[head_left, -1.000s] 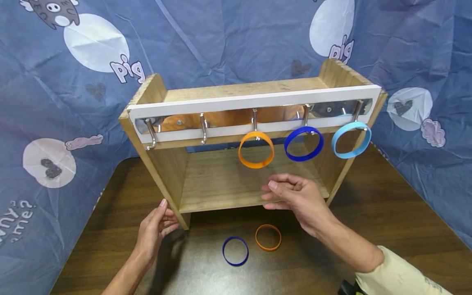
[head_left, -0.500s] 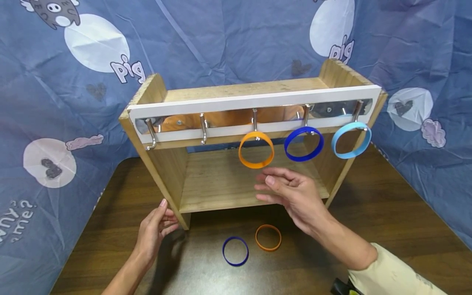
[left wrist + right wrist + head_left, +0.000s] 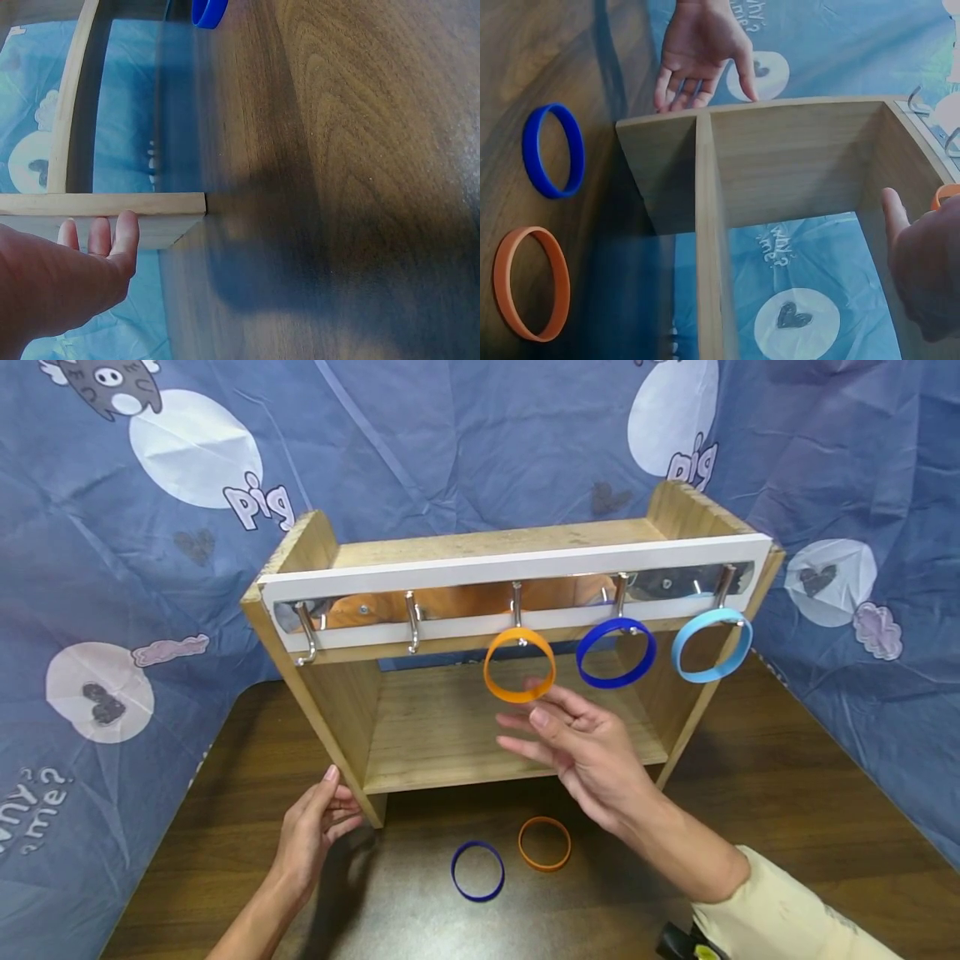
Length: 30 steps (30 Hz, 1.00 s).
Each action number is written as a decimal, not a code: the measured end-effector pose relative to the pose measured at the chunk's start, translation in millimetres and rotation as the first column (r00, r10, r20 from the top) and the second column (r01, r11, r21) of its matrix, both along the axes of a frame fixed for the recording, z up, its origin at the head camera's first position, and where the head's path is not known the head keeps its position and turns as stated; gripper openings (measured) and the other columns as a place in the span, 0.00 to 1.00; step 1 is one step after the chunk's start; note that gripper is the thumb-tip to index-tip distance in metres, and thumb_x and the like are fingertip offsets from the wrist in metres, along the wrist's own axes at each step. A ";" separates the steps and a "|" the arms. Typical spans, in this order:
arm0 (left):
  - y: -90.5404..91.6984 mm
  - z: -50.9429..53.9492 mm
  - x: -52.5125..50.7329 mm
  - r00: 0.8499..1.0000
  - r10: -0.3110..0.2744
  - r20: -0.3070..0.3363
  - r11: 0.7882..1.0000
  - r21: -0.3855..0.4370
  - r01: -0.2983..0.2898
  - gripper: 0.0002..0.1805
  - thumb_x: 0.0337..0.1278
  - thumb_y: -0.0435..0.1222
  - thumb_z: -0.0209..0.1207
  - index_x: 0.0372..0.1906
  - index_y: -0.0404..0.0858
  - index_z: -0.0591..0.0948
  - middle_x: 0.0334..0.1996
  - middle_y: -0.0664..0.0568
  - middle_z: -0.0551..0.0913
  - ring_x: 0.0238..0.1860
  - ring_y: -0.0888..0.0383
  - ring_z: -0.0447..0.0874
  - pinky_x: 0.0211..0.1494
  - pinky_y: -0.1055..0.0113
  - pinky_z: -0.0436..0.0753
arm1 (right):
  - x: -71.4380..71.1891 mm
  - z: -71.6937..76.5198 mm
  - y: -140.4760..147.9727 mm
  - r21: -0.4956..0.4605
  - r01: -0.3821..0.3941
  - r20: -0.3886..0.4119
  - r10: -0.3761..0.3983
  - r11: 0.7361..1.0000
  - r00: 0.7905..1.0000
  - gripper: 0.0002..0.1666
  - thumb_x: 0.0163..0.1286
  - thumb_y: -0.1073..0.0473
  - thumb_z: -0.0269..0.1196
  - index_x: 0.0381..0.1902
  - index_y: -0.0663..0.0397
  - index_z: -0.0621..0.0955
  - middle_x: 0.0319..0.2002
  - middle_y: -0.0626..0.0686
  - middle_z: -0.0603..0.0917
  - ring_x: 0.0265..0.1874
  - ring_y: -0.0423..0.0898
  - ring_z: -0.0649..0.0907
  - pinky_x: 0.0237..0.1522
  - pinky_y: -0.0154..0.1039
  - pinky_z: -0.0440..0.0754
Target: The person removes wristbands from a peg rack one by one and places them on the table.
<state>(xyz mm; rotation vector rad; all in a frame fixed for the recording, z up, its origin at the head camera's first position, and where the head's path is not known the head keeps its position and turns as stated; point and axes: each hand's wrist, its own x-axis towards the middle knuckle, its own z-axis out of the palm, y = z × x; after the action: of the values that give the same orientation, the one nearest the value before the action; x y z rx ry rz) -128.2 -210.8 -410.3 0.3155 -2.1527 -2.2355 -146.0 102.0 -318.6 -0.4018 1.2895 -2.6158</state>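
Note:
Three wristbands hang from hooks on a small wooden shelf point(image 3: 517, 727): an orange one point(image 3: 517, 697), a dark blue one point(image 3: 617, 682) and a light blue one point(image 3: 705, 677). My right hand point(image 3: 596, 760) is just under the hanging orange wristband, fingers extended and holding nothing. One fingertip shows through that ring; whether it touches is unclear. My left hand point(image 3: 311, 831) rests its loosely straight fingers against the shelf's left side panel point(image 3: 105, 203). On the table lie another dark blue wristband point(image 3: 529, 154) and another orange one point(image 3: 502, 281).
Two hooks at the left, including the outermost hook point(image 3: 307, 635), carry no band. The hook rail point(image 3: 450, 568) spans the shelf's top front. A printed blue cloth point(image 3: 450, 443) hangs behind. A small black object point(image 3: 678, 941) is by the right sleeve.
My right hand has moved left and slightly up, from below the hanging dark blue wristband to the hanging orange one. The left hand and the wristbands have stayed put.

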 end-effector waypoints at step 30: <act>-0.2 0.4 -0.1 1.000 0.012 0.020 1.000 -0.011 -0.011 0.24 0.72 0.53 0.46 0.39 0.33 0.72 0.34 0.48 0.77 0.39 0.55 0.81 0.48 0.63 0.83 | -2.7 1.5 -9.8 -0.151 -0.021 -0.068 0.011 0.988 0.998 0.11 0.71 0.71 0.55 0.47 0.61 0.81 0.46 0.61 0.84 0.50 0.60 0.82 0.55 0.56 0.77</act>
<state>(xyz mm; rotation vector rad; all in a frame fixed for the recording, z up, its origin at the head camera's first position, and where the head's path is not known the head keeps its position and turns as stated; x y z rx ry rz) -128.3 -211.0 -409.9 0.3503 -2.1659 -2.2238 -148.7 92.1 -317.2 -0.5259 1.1041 -2.7178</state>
